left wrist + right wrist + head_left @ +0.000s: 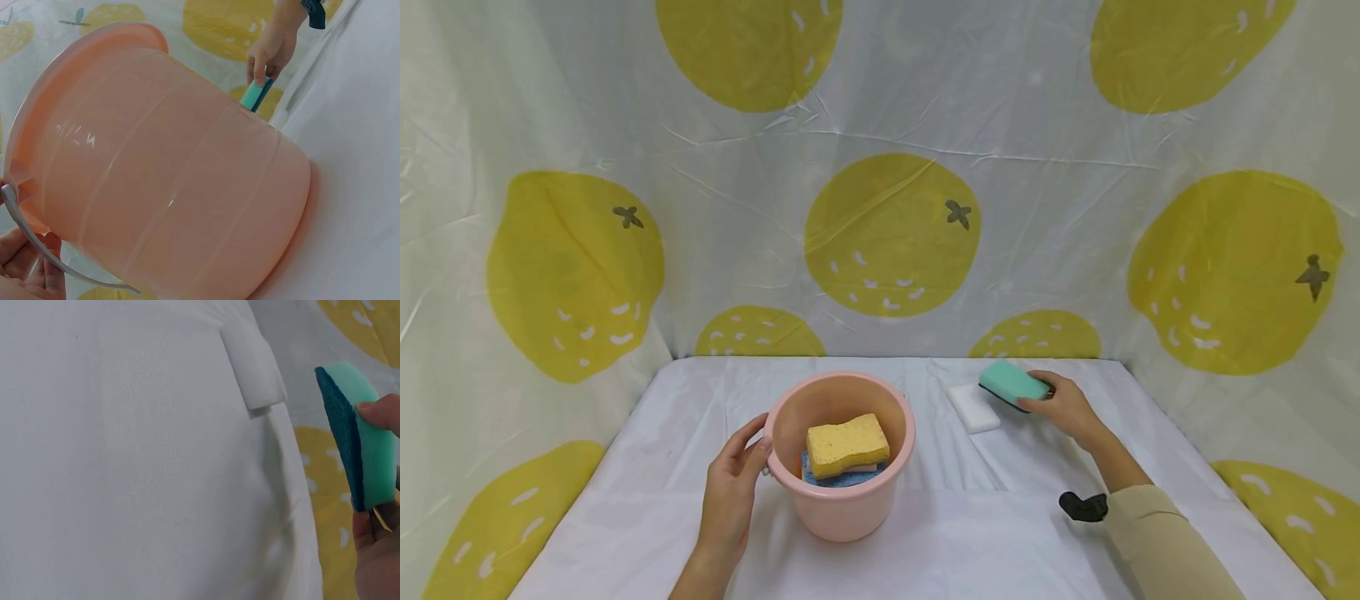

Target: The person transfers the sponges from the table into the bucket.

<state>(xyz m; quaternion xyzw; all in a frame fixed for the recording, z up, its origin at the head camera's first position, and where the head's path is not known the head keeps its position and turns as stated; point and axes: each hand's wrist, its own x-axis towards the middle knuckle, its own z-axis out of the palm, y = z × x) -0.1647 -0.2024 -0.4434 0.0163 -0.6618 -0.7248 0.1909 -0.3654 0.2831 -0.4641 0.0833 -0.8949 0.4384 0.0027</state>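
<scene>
A pink bucket (842,508) with a pale handle (69,269) stands on the white-covered table. My left hand (731,479) holds its rim at the left side, thumb and fingers at the edge. Inside the bucket, a yellow sponge (848,443) rests on top of a blue item (844,479), most of which is hidden. My right hand (1066,410) pinches a mint-green sponge (1013,383) with a dark teal scrubbing side (340,434), raised above the table at the right. Just left of that sponge, a white block-shaped sponge (973,408) lies flat on the cloth.
The white cloth (985,542) on the table has creases and a fold across it. Behind and at both sides hangs a pale curtain (1045,250) printed with yellow fruit. A black strap end (1083,507) sticks out by my right sleeve (1165,537).
</scene>
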